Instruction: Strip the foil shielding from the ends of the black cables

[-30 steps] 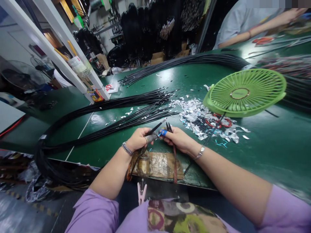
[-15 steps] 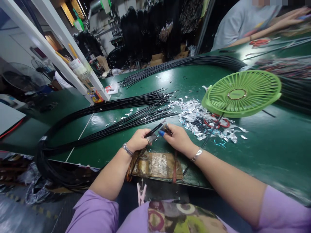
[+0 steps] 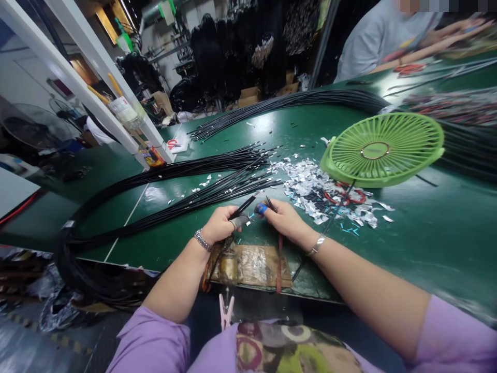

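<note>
My left hand (image 3: 221, 224) is closed on a thin black cable (image 3: 245, 203), whose stripped tip points up and to the right. My right hand (image 3: 284, 221) is closed on a small dark cutting tool (image 3: 269, 203), with a blue cover on one fingertip right next to the cable's tip. The two hands nearly touch above the near edge of the green table (image 3: 427, 233). A long bundle of black cables (image 3: 194, 191) lies just beyond my hands, its ends fanned out to the right.
Shiny foil scraps (image 3: 314, 189) are piled right of the cable ends. A green fan (image 3: 382, 150) stands behind them over red-handled scissors (image 3: 349, 196). A taped brown pad (image 3: 248, 264) sits at the table edge. Another person (image 3: 388, 36) works at the far right.
The hands stay together at the cable tip. The cutting tool's jaws shift slightly in my right hand, and the view drifts a little.
</note>
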A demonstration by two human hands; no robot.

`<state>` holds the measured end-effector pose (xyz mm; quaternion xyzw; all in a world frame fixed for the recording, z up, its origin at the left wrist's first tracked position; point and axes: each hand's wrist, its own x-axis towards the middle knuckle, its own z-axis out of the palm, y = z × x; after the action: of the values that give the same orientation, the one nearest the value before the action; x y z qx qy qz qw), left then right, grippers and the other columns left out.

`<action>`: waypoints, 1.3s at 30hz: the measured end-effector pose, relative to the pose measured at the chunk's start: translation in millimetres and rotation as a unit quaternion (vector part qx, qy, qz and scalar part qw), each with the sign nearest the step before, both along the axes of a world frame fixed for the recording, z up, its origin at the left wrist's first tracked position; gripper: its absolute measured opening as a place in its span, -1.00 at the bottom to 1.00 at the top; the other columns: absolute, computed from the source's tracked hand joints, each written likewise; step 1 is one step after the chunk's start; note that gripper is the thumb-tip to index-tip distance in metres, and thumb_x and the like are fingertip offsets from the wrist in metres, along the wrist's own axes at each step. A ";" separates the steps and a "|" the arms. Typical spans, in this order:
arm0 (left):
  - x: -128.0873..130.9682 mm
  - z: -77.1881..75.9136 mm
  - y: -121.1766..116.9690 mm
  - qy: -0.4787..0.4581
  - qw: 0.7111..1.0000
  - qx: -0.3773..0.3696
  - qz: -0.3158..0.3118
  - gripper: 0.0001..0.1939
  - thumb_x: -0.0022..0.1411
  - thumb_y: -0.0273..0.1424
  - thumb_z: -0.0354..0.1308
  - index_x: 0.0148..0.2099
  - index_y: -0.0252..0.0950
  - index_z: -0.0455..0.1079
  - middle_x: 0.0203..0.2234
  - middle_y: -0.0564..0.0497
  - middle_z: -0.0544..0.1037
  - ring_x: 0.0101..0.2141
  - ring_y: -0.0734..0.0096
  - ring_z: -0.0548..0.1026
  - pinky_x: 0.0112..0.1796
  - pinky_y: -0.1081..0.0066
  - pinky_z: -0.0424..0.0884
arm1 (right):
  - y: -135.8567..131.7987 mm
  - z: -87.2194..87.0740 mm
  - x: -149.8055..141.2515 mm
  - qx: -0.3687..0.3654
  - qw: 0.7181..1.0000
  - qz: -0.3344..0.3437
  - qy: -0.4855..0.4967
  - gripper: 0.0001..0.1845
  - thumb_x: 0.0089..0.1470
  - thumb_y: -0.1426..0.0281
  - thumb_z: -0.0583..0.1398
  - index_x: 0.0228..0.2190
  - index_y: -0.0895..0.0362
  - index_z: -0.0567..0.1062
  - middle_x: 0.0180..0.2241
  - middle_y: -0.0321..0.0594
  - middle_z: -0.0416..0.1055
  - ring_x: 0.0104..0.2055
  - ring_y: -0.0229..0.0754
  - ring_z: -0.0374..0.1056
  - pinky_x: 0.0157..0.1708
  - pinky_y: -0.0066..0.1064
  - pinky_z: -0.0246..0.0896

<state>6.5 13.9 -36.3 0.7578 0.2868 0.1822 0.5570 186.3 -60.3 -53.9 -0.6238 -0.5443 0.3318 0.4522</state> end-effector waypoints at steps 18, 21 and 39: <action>0.8 -1.4 1.2 0.013 1.000 0.013 0.026 -0.76 0.09 -0.24 0.17 -0.45 -0.34 0.36 -0.70 0.11 0.38 -0.64 0.58 0.27 -0.55 0.53 0.21 | -6.3 10.3 3.3 0.083 0.994 0.034 -0.057 -0.97 -0.12 0.41 0.15 -0.51 0.10 0.39 -0.57 -0.35 0.24 -0.49 -0.26 0.14 -0.46 -0.41 0.08; 0.9 -2.4 1.6 0.013 1.000 0.013 0.026 -0.74 0.08 -0.21 0.19 -0.44 -0.34 0.37 -0.70 0.11 0.38 -0.64 0.56 0.27 -0.54 0.53 0.22 | -3.4 7.3 4.6 0.039 0.998 0.028 -0.041 -0.87 -0.04 0.30 0.15 -0.51 0.10 0.37 -0.57 -0.34 0.27 -0.49 -0.25 0.15 -0.45 -0.39 0.10; 1.3 1.0 0.1 0.022 0.999 -0.006 0.040 -0.71 0.07 -0.20 0.24 -0.44 -0.33 0.35 -0.70 0.12 0.37 -0.65 0.56 0.27 -0.56 0.53 0.20 | -9.4 12.7 -3.4 0.085 0.974 0.051 -0.203 -0.85 -0.20 0.48 0.13 -0.58 0.06 0.20 -0.56 -0.31 0.20 -0.48 -0.23 0.08 -0.44 -0.38 -0.04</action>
<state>7.8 14.0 -35.2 0.7461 0.3301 0.1861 0.5475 182.9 -69.7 -41.3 -0.6088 -0.6823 0.1731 0.3660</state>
